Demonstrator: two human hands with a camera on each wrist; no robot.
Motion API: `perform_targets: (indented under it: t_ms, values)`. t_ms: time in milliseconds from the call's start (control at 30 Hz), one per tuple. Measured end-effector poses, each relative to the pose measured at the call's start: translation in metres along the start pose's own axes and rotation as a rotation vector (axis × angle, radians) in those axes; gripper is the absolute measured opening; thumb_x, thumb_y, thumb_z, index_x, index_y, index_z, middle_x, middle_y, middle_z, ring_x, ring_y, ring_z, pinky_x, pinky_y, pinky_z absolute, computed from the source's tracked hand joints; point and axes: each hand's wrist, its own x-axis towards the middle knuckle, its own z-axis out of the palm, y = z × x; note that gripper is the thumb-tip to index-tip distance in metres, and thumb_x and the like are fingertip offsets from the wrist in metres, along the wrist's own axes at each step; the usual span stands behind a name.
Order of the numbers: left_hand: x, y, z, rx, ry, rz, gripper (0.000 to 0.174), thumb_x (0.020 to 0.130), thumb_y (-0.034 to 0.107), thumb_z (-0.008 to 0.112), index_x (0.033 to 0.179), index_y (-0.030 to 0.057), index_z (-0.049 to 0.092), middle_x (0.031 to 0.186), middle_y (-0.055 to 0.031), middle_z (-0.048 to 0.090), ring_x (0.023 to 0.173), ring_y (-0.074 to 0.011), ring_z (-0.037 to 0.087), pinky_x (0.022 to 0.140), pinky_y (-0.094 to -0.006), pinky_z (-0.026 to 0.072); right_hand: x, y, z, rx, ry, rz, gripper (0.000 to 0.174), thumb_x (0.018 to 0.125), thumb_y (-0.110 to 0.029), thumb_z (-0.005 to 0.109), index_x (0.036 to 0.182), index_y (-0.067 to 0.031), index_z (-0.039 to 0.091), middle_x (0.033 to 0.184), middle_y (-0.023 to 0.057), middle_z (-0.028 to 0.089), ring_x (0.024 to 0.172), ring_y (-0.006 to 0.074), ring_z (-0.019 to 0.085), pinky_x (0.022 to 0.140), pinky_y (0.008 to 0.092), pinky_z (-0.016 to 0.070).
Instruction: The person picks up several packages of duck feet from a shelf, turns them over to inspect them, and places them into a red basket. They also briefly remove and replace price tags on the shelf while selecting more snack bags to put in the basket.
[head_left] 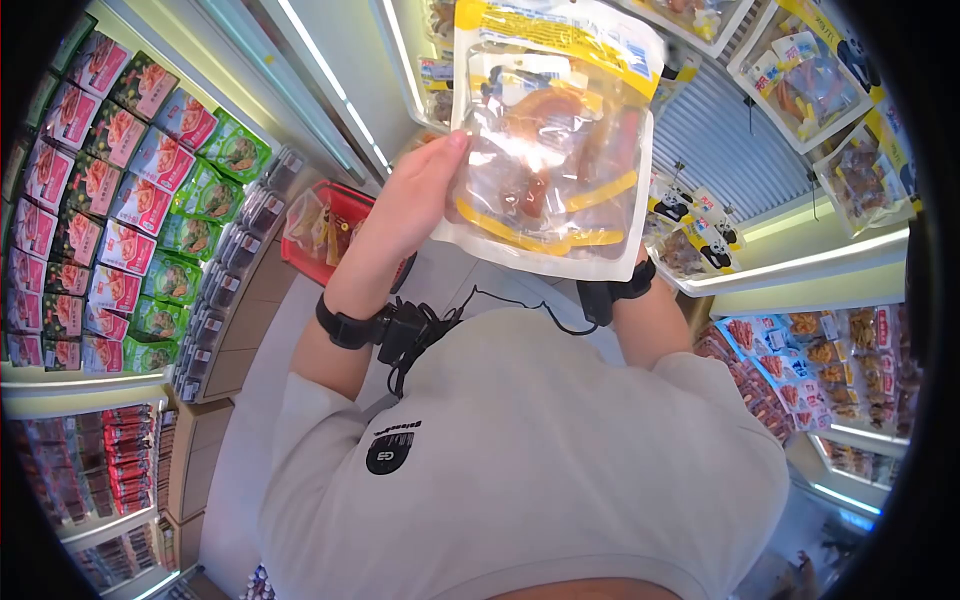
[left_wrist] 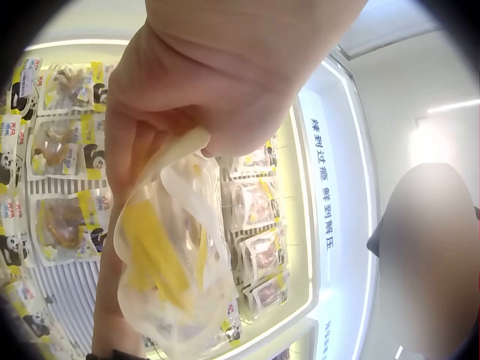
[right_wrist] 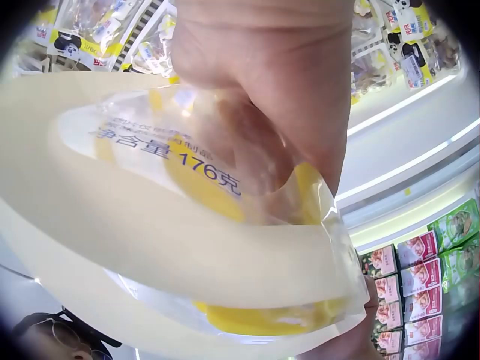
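A see-through plastic snack pouch [head_left: 550, 150] with white edges and yellow bands is held up in front of the chest. Brown food pieces show through its film. My left hand [head_left: 415, 190] grips its left edge; in the left wrist view, the left hand [left_wrist: 210, 82] curls over the pouch's pale border [left_wrist: 187, 146]. In the head view the pouch hides my right hand, leaving the strapped wrist [head_left: 630, 285] in sight. The right wrist view shows my right hand [right_wrist: 277, 97] holding the pouch [right_wrist: 210, 165], its fingers partly behind printed film reading 176克.
Panda-printed pouches [head_left: 805, 85] hang on a lit rack ahead and right. Pink and green packs [head_left: 135, 215] fill the left shelves. A red basket [head_left: 340, 205] holding packages stands near the left forearm. More packs [head_left: 820, 350] line the lower right shelf.
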Motion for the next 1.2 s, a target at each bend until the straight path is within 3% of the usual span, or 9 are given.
perform_targets:
  t_ms: [67, 133, 267, 533, 833, 1067, 1100, 1167, 1200]
  values:
    - [0.0, 0.0, -0.004, 0.166, 0.011, 0.008, 0.039, 0.095, 0.028, 0.037, 0.106, -0.0053, 0.055, 0.093, -0.0066, 0.06, 0.083, -0.0094, 0.055, 0.073, -0.0236, 0.044, 0.003, 0.002, -0.005, 0.03, -0.015, 0.003, 0.071, 0.082, -0.065, 0.034, 0.121, -0.0071, 0.044, 0.107, 0.0092, 0.056, 0.092, 0.021, 0.057, 0.075, 0.0351, 0.0494]
    - [-0.002, 0.006, -0.007, 0.377, 0.052, 0.116, 0.036, 0.093, 0.026, 0.041, 0.078, -0.002, 0.057, 0.061, 0.0044, 0.045, 0.056, -0.0046, 0.037, 0.05, -0.021, 0.0315, 0.017, 0.009, -0.006, 0.063, -0.035, -0.006, 0.071, 0.082, -0.065, 0.034, 0.121, -0.0071, 0.044, 0.106, 0.0091, 0.056, 0.091, 0.0209, 0.057, 0.075, 0.035, 0.0494]
    - [0.005, 0.008, -0.025, 0.215, 0.039, 0.064, 0.033, 0.092, 0.023, 0.043, 0.076, -0.0018, 0.058, 0.062, 0.0047, 0.045, 0.058, -0.0041, 0.037, 0.051, -0.0212, 0.0316, 0.032, 0.021, -0.003, 0.121, -0.079, -0.032, 0.071, 0.082, -0.065, 0.034, 0.12, -0.007, 0.044, 0.106, 0.009, 0.056, 0.09, 0.0207, 0.057, 0.074, 0.0347, 0.0495]
    - [0.011, 0.02, -0.052, -0.138, -0.053, -0.079, 0.033, 0.092, 0.021, 0.042, 0.105, -0.0064, 0.056, 0.088, -0.0058, 0.061, 0.073, -0.0081, 0.055, 0.066, -0.02, 0.0429, 0.057, 0.031, -0.003, 0.213, -0.172, -0.102, 0.071, 0.082, -0.066, 0.033, 0.12, -0.0069, 0.045, 0.105, 0.0087, 0.057, 0.089, 0.0204, 0.058, 0.073, 0.0343, 0.0496]
    - [0.014, 0.017, -0.053, -0.329, -0.07, -0.192, 0.032, 0.093, 0.018, 0.037, 0.102, -0.0089, 0.053, 0.085, -0.0111, 0.062, 0.073, -0.0135, 0.058, 0.063, -0.0235, 0.0465, 0.034, 0.042, -0.003, 0.276, -0.256, -0.13, 0.072, 0.081, -0.066, 0.033, 0.12, -0.0067, 0.045, 0.103, 0.0084, 0.058, 0.087, 0.0201, 0.058, 0.072, 0.0338, 0.0498]
    - [0.003, -0.011, -0.036, 0.214, 0.075, 0.101, 0.029, 0.092, 0.017, 0.038, 0.094, -0.0057, 0.056, 0.082, -0.0087, 0.06, 0.074, -0.0101, 0.056, 0.064, -0.0209, 0.0436, 0.001, 0.006, 0.012, 0.274, -0.307, -0.277, 0.073, 0.081, -0.068, 0.031, 0.116, -0.0072, 0.049, 0.094, 0.0072, 0.06, 0.081, 0.0182, 0.058, 0.069, 0.0317, 0.0495]
    - [0.002, -0.022, -0.037, 0.186, 0.114, 0.103, 0.029, 0.092, 0.017, 0.038, 0.094, -0.0058, 0.056, 0.083, -0.009, 0.061, 0.074, -0.0106, 0.056, 0.064, -0.0207, 0.0435, -0.013, 0.002, 0.043, 0.177, 0.154, -0.316, 0.067, 0.082, -0.064, 0.038, 0.11, -0.005, 0.051, 0.073, -0.0008, 0.056, 0.061, 0.0114, 0.054, 0.055, 0.0252, 0.0465]
    - [0.0, -0.031, -0.03, 0.165, 0.136, 0.105, 0.03, 0.092, 0.018, 0.038, 0.094, -0.0059, 0.056, 0.084, -0.0093, 0.061, 0.074, -0.0111, 0.057, 0.064, -0.0204, 0.0433, -0.018, 0.001, 0.033, -0.179, 0.361, -0.333, 0.052, 0.088, -0.048, 0.042, 0.114, -0.0041, 0.049, 0.1, 0.0068, 0.058, 0.084, 0.0144, 0.057, 0.07, 0.0297, 0.0481]
    - [-0.003, -0.033, -0.025, 0.173, 0.178, 0.106, 0.03, 0.092, 0.018, 0.038, 0.095, -0.0064, 0.056, 0.084, -0.0108, 0.062, 0.075, -0.0118, 0.057, 0.065, -0.0209, 0.0437, -0.021, 0.0, 0.028, -0.172, 0.368, -0.348, 0.052, 0.088, -0.048, 0.042, 0.114, -0.0041, 0.049, 0.1, 0.0068, 0.058, 0.084, 0.0144, 0.057, 0.07, 0.0297, 0.0481]
